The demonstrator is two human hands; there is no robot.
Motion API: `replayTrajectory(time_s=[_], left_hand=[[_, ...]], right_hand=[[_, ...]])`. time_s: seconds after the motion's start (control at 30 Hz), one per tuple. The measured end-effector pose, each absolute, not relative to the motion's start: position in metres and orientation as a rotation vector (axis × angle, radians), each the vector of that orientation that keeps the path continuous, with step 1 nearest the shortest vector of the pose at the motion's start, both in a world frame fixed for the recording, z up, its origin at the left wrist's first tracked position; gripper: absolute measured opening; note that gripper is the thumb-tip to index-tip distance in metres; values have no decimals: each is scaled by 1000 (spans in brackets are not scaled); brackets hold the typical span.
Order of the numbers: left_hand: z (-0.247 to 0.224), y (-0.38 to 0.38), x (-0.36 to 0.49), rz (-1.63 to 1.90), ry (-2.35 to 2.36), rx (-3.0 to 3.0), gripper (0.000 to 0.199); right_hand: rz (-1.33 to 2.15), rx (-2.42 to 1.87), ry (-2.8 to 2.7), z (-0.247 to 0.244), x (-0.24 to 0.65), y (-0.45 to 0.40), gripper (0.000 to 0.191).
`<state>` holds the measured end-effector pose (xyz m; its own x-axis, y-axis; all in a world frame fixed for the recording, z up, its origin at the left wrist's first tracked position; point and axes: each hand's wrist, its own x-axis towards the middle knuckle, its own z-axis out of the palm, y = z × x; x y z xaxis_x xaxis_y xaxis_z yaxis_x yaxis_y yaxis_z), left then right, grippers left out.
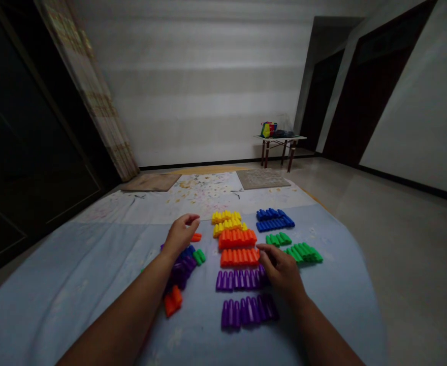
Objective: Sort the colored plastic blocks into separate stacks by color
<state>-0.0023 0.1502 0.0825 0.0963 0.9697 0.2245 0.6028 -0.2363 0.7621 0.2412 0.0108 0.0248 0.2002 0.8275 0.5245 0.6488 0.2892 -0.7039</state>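
Note:
My left hand (181, 235) hovers over a mixed pile of bullet-shaped plastic pieces, its fingers curled together; whatever they pinch, if anything, is hidden. Beneath it lie purple pieces (181, 272), a green pair (199, 256), an orange pair (173, 301) and a lone orange piece (196, 237). My right hand (282, 269) is closed at the right end of the nearer orange row (240, 257), fingertips beside or touching it. Another orange row (237, 238) lies behind, then yellow rows (226, 222). Two purple rows (242, 280) (249, 311) lie nearer me, the first partly covered by my right hand.
Blue rows (275, 219) and green groups (302, 252) lie on the right of the cloth-covered table (338, 284). Brown mat (151, 182) and grey mat (263, 179) lie at its far end. Beyond stands a small table (299, 137) with a colourful bag (268, 129).

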Motion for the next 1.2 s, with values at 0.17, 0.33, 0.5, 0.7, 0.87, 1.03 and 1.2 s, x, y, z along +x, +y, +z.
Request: replayTrajectory(time_s=[0.17,0.33,0.5,0.7,0.87,1.03,1.2], left_hand=[[72,105,-59,1061,1568,1760,41],[66,65,-86,844,1492,1850,38],[68,36,-78,412,1396,2219,33],[58,34,-63,262,1518,2268,30],[46,42,-54,375,1484,2224,25],[37,37,-24,560,1334,2083,33],[30,30,-10,609,1271,2002,33]], right_hand=[[232,-1420,-1546,23,241,10,26],[223,-1416,-1524,21,243,9,27],[207,-1431,-1509,21,243,9,29],[221,-1449,-1514,22,240,10,28],[267,-1395,-1523,23,237,12,25],[337,-1389,-1490,24,233,10,23],[376,-1383,-1462,23,233,12,24]])
